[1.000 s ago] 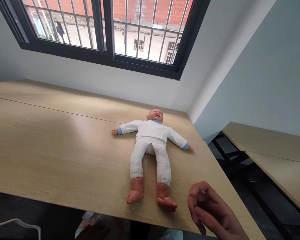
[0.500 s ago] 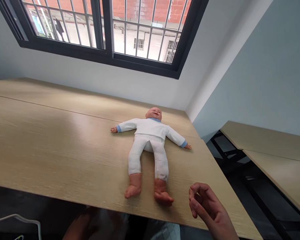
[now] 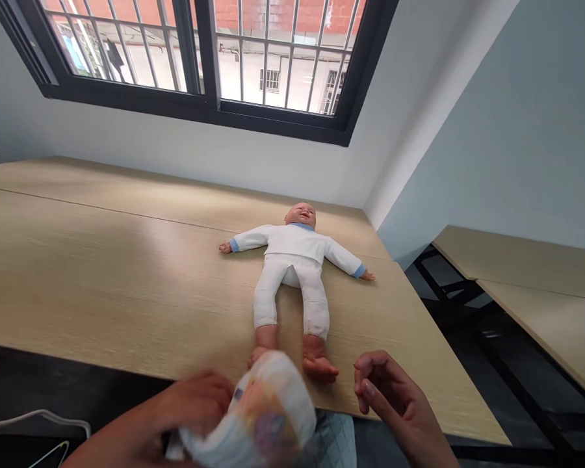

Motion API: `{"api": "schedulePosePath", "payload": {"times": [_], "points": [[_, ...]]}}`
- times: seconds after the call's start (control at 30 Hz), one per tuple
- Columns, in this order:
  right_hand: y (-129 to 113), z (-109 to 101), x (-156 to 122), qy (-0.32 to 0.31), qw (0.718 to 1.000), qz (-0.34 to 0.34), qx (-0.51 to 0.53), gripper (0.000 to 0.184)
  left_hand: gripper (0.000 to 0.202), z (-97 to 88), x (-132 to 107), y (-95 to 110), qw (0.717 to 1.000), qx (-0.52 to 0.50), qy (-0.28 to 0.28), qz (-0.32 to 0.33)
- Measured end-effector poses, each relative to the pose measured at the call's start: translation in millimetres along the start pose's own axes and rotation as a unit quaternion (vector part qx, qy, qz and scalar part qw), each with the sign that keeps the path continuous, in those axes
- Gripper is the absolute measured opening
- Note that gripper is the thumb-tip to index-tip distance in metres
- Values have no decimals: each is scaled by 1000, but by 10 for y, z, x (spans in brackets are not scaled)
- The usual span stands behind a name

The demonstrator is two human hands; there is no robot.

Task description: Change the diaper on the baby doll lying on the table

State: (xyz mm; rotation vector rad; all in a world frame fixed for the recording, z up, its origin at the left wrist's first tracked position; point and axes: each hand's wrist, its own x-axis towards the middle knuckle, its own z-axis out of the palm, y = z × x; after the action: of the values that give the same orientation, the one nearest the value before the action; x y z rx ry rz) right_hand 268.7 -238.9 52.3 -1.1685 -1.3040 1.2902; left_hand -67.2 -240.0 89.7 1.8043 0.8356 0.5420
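Observation:
A baby doll in a white suit with blue cuffs lies on its back on the wooden table, arms spread and feet towards me. At the near edge my left hand, smeared by motion, grips a white diaper with a coloured print. The diaper is bunched up and blurred, and it partly hides one of the doll's feet. To the right of the doll's feet is my right hand. Its fingers are loosely curled, apart from the thumb, with nothing in them.
A barred window with a dark frame is in the wall behind the table. Another wooden table with black legs stands at the right. A white cable runs at the lower left, below the table edge.
My left hand has come up from below the table edge, bringing the diaper into view in front of the doll's feet. My right hand has shifted slightly left. The doll lies as before.

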Motion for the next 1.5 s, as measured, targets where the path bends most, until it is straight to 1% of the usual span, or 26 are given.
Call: {"api": "schedulePosePath", "payload": {"times": [0.07,0.13,0.2,0.27,0.33,0.37,0.47,0.5,0.53,0.6,0.7,0.73,0.77,0.8,0.87,0.93,0.97,1.07,1.13,1.17,1.23,1.3,1.33,1.4,1.47,1.5], "points": [[3,72,-43,-9,1000,-7,7,28,21,23,205,67,991,-56,118,-8],[-1,162,-82,4,1000,-17,23,44,27,90,437,92,964,-150,218,-23],[-17,257,-96,26,998,-34,47,66,30,173,663,121,928,-250,274,-18],[-50,343,-79,32,995,-52,74,83,32,253,841,163,903,-313,294,-7],[-99,411,-44,41,992,-48,105,88,33,324,941,198,902,-328,282,-4],[-126,436,-28,43,991,-40,121,85,34,354,958,204,908,-321,270,-4],[-170,468,-26,41,987,-11,152,61,40,405,888,162,938,-260,227,-9],[-159,464,-47,53,987,-1,153,54,43,405,836,133,950,-233,207,-12],[-130,455,-81,79,985,6,152,49,46,397,776,104,960,-203,190,-14],[-31,430,-176,163,974,15,154,47,53,363,655,66,978,-139,154,-24],[115,413,-329,300,943,-14,141,51,65,305,533,96,995,-42,81,-40],[132,414,-362,320,938,-24,134,49,64,292,515,125,998,-21,51,-40],[126,416,-380,316,940,-31,126,46,59,281,508,157,999,-8,24,-36],[97,416,-378,294,948,-37,118,41,51,271,506,187,999,-3,11,-30],[-5,408,-322,226,967,-40,111,36,33,251,508,226,999,-23,21,-24],[-117,397,-223,167,980,-45,100,34,27,228,505,235,996,-78,32,-28],[-160,399,-171,142,984,-47,95,32,30,219,500,232,992,-118,27,-31],[-213,468,-55,49,995,-29,86,30,52,234,488,218,977,-213,-16,-21],[-206,555,-22,22,995,-12,94,37,60,288,485,204,975,-223,-7,-14],[-199,597,-16,33,994,-10,100,43,60,326,485,193,975,-220,21,-20],[-187,654,-15,92,991,-30,94,56,64,402,485,162,964,-234,107,-70],[-186,662,-21,162,982,-66,65,58,72,457,489,126,930,-288,182,-139],[-191,651,-26,184,978,-88,48,52,75,473,494,112,910,-325,198,-165],[-208,618,-34,193,972,-131,11,28,79,482,509,100,881,-392,194,-182],[-224,588,-36,171,972,-161,-22,9,75,479,524,114,866,-430,184,-174],[-227,579,-34,158,973,-167,-30,8,72,478,528,128,863,-436,189,-172]]}}
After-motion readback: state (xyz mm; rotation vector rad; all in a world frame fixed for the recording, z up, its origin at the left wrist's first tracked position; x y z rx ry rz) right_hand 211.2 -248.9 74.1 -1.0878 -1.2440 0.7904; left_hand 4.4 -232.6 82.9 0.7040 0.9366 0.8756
